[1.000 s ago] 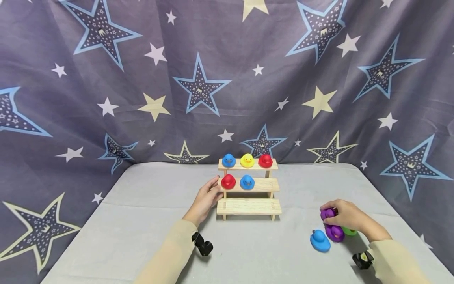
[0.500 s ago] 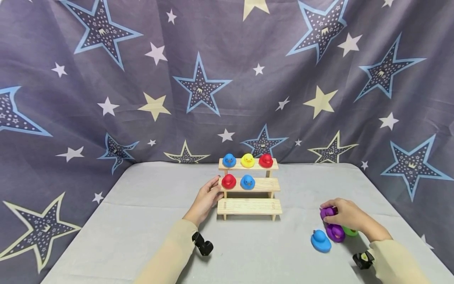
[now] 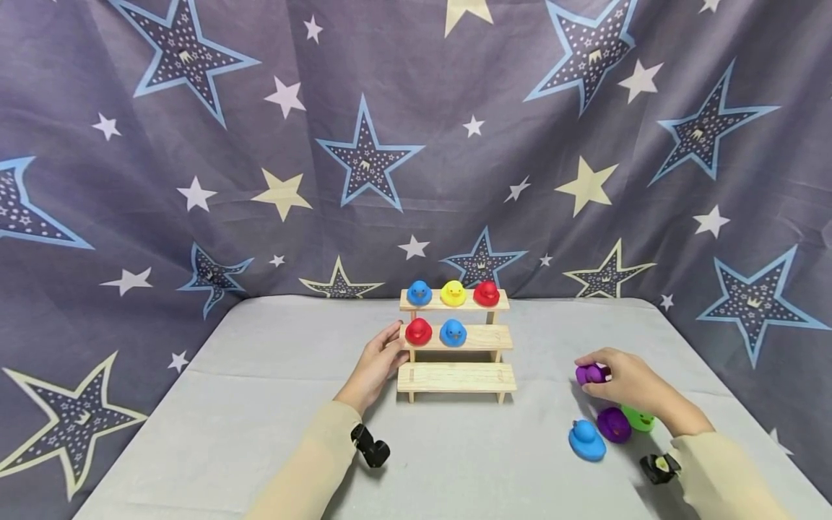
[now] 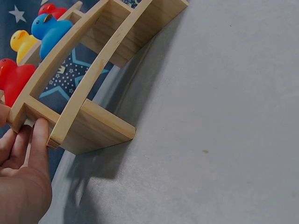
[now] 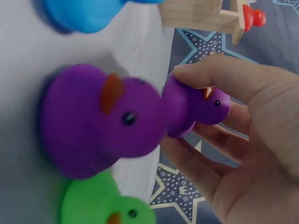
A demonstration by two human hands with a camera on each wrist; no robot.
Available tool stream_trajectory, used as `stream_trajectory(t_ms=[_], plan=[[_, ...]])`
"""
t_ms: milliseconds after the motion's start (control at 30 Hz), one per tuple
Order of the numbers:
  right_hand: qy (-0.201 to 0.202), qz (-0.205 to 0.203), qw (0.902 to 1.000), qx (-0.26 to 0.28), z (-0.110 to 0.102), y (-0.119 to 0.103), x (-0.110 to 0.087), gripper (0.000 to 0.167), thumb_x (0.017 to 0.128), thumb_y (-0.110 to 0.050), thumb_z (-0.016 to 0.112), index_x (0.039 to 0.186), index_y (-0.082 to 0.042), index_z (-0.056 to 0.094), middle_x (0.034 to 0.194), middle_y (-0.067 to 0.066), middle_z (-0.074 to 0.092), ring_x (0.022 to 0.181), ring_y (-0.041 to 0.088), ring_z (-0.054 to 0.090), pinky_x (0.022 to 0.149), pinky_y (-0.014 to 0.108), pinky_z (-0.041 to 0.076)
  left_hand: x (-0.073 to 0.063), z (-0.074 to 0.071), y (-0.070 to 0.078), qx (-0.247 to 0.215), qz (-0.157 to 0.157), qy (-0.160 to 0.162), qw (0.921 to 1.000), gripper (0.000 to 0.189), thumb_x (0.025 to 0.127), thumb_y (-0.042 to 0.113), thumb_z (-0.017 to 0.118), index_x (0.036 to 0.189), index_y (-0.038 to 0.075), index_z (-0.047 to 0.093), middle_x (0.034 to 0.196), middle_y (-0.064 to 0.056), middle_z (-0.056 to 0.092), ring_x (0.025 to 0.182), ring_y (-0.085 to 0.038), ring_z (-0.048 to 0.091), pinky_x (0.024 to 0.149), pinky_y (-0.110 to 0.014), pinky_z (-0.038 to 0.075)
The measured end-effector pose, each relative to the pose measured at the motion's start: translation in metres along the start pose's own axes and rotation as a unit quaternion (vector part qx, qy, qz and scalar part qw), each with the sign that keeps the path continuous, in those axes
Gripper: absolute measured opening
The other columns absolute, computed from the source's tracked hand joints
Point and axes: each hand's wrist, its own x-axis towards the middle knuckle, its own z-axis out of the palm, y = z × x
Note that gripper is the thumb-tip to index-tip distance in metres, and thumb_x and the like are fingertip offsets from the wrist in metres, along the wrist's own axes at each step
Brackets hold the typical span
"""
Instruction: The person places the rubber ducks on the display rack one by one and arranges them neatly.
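Observation:
My right hand (image 3: 627, 379) pinches a purple rubber duck (image 5: 180, 107) between thumb and fingers, held just above the table. Below it sit a second purple duck (image 5: 103, 121), a green duck (image 5: 100, 200) and a light blue duck (image 3: 587, 440). At the left end of a three-tier wooden stand (image 3: 456, 377), my left hand (image 3: 372, 365) grips the middle board, its fingertips partly hidden behind the wood. On that board stand a red duck (image 3: 419, 332) and a blue duck (image 3: 453, 333). Along the top tier are a blue duck (image 3: 419, 293), a yellow duck (image 3: 453, 293) and a red duck (image 3: 486, 293).
A grey cloth covers the table (image 3: 273, 404). Behind it and along both sides hangs a dark curtain (image 3: 364, 238) printed with stars. Black wrist cameras (image 3: 372, 446) sit at both sleeves.
My right hand has lifted the purple duck off the table and carried it slightly left and away from the other ducks. The left hand and the stand stay where they were.

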Motion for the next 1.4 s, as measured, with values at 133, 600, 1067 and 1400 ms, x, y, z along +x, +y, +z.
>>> stream_trajectory(t_ms=[133,600,1067,1400], plan=[[0.01,-0.009,0.9999,-0.002,-0.002,-0.009,0.003,0.041,0.079,-0.018,0.084,0.115,-0.002,0.072,0.111,0.016,0.068,0.093,0.029,0.065,0.078,0.043,0.058,0.0,0.0,0.0,0.003,0.0,0.0,1.0,0.053,0.105,0.009,0.047,0.156,0.004,0.031,0.152,-0.019,0.038,0.135,-0.034,0.046,0.105,-0.031,0.049],[0.034,-0.046,0.9983,0.0,-0.005,-0.042,0.023,0.04,0.078,-0.013,0.082,0.117,-0.006,0.073,0.109,0.012,0.066,0.09,0.022,0.062,0.072,0.035,0.056,0.002,0.0,-0.001,0.0,0.001,-0.003,1.0,0.054,0.105,0.009,0.046,0.156,0.003,0.031,0.151,-0.019,0.038,0.134,-0.034,0.047,0.105,-0.031,0.049],[0.071,-0.102,0.9922,0.011,0.012,-0.063,0.046,0.039,0.076,-0.01,0.081,0.115,-0.008,0.074,0.109,0.008,0.067,0.094,0.021,0.062,0.079,0.04,0.057,0.001,-0.001,-0.001,-0.01,0.0,-0.004,0.9999,0.054,0.105,0.008,0.047,0.156,0.001,0.03,0.152,-0.022,0.037,0.134,-0.035,0.046,0.107,-0.032,0.048],[0.054,-0.113,0.9912,0.042,0.023,-0.08,0.067,0.039,0.078,-0.007,0.079,0.115,-0.006,0.073,0.112,0.011,0.065,0.097,0.024,0.062,0.081,0.043,0.059,0.0,-0.002,-0.003,-0.012,0.006,-0.006,0.9999,0.054,0.105,0.007,0.046,0.156,0.0,0.03,0.151,-0.023,0.037,0.134,-0.037,0.046,0.107,-0.034,0.048]])
